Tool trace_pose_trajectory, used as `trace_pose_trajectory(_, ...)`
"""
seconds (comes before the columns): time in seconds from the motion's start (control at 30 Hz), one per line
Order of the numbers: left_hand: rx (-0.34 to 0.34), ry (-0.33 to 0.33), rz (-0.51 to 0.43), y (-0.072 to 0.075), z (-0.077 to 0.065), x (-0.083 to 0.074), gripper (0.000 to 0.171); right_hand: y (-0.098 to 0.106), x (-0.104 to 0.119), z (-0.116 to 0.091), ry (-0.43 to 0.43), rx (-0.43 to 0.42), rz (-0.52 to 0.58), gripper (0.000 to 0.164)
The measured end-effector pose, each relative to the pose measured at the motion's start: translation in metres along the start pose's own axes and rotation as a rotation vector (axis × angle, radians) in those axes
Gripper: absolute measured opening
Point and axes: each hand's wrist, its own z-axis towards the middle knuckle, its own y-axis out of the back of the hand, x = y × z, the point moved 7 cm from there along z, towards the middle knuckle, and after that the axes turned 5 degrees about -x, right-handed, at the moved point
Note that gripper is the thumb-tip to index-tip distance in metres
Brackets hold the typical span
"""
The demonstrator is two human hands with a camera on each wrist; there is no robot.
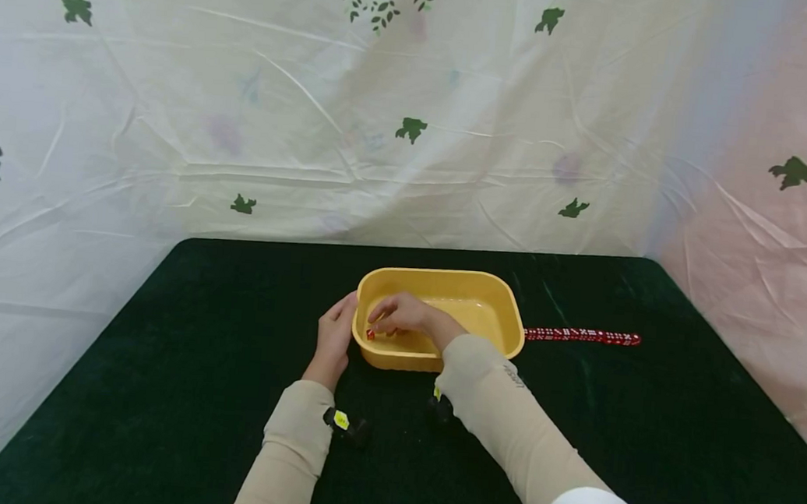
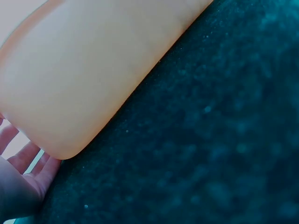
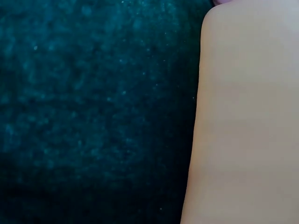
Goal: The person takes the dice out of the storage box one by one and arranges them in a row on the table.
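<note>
A yellow plastic tub stands on the dark green table in the head view. My left hand rests against its left outer wall, fingers fairly straight along the side. In the left wrist view, that hand's fingers touch the tub's wall near its bottom corner. My right hand reaches over the near rim into the tub, fingers bent downward. A small red die is at its fingertips; whether they pinch it I cannot tell. The right wrist view shows mostly the tub's outer wall, the hand's fingers hidden.
A straight row of red dice with white dots runs rightward from beside the tub's right wall. Dark green cloth covers the table. A pale printed curtain hangs behind and along the sides.
</note>
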Motion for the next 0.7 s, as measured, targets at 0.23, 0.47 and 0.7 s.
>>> trace_pose_trajectory(0.23, 0.003, 0.002, 0.008, 0.0000, -0.0023, 0.0008, 0.049, -0.0040, 0.0019, -0.0014, 0.047, 0.012, -0.055, 0.014)
trace_pose_trajectory(0.47, -0.014, -0.003, -0.001, 0.0007, -0.0036, 0.0033, 0.046, -0.0081, 0.0033, -0.0034, 0.097, 0.038, -0.123, 0.012)
trace_pose_trajectory(0.7, -0.015, -0.010, 0.001, 0.0001, -0.0060, 0.0058, 0.046, -0.0101, 0.0037, -0.0060, 0.112, 0.032, -0.149, 0.010)
